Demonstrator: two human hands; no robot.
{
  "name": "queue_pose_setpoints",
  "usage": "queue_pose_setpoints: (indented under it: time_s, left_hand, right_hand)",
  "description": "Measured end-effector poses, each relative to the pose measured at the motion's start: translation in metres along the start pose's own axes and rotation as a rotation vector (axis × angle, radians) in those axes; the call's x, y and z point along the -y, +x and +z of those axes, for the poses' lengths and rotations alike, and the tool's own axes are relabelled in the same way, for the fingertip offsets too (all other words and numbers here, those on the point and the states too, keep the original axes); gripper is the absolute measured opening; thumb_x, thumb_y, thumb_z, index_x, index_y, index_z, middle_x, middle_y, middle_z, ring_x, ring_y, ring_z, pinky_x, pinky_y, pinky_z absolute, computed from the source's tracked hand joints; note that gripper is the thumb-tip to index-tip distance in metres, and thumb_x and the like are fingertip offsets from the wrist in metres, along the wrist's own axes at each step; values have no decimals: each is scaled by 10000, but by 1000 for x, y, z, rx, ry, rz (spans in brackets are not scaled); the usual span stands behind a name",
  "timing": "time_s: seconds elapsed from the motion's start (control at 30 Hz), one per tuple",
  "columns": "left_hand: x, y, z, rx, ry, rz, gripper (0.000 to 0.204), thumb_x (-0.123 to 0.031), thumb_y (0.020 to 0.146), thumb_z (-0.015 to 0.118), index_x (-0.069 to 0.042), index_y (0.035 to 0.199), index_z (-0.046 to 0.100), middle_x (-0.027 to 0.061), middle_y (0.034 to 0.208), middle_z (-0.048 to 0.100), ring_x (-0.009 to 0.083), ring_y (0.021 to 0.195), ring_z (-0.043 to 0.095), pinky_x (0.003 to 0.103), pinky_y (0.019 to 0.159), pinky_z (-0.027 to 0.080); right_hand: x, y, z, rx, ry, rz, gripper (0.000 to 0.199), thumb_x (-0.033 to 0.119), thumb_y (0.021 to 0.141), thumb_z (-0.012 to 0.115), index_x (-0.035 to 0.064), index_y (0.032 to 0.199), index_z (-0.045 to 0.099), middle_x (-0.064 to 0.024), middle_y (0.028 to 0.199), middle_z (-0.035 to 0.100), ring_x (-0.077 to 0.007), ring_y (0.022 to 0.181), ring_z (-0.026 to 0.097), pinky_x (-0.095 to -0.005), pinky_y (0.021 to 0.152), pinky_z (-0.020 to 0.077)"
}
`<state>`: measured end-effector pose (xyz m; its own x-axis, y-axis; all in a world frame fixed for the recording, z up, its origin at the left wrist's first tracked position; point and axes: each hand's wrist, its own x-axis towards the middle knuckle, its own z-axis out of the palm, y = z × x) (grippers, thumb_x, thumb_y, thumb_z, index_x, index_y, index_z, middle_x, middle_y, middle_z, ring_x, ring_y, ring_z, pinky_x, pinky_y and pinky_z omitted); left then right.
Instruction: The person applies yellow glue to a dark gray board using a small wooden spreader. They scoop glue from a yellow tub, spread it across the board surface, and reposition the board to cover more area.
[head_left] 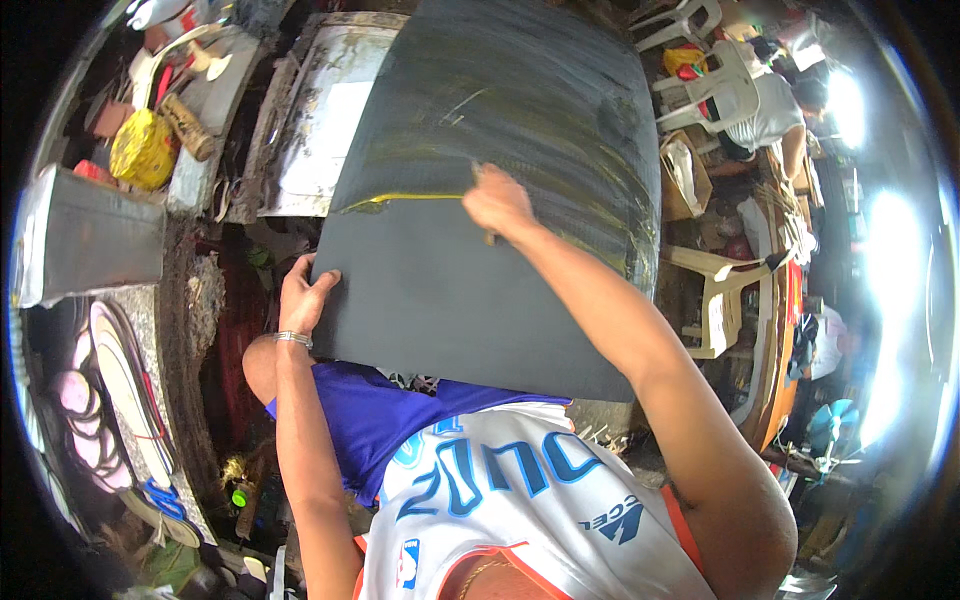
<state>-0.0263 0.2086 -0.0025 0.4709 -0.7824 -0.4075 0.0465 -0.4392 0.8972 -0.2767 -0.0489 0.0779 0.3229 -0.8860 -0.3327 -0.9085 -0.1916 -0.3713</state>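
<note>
A large dark grey sheet [470,300] lies in front of me, its near end above my lap. Its far part is smeared with a glossy, yellowish, glue-like coat [540,130]; the near part looks matt and bare. A bright yellow bead [410,198] runs across the sheet between the two parts, up to my right hand. My right hand [500,205] is closed round a small thin tool [490,238], mostly hidden in the fist and blurred. At the sheet's left edge, my left hand [308,295] grips the rim, thumb on top and fingers mostly out of sight underneath.
To the left are a stained white board [325,110], a grey metal box [90,230], a yellow round bundle [145,150] and several sole-shaped pieces [130,365]. White plastic chairs [715,95] stand at the right, where another person [765,110] sits. A blue fan [833,425] is farther right.
</note>
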Motion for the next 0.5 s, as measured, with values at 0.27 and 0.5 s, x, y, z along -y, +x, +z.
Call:
queue_pose_setpoints:
  time_s: [0.27,0.5]
  left_hand:
    - [7,1,3,-19,49,39,523,-151,847,761,69,1313,676,146,1197,759,192,1065,700,328,966,525]
    - [5,2,3,-23,18,28,497,-132,863,744,68,1312,673,136,1168,757,183,1039,689,323,952,526]
  right_hand:
    - [156,-12,63,57,-91,-315,440,135,864,665,-39,1267,641,-265,1269,695,-423,1172,715,-510,1000,577]
    - [114,3,40,38,-425,-983,301,70,872,696,194,1144,730,-3,1094,684,-251,1153,630,-519,961,480]
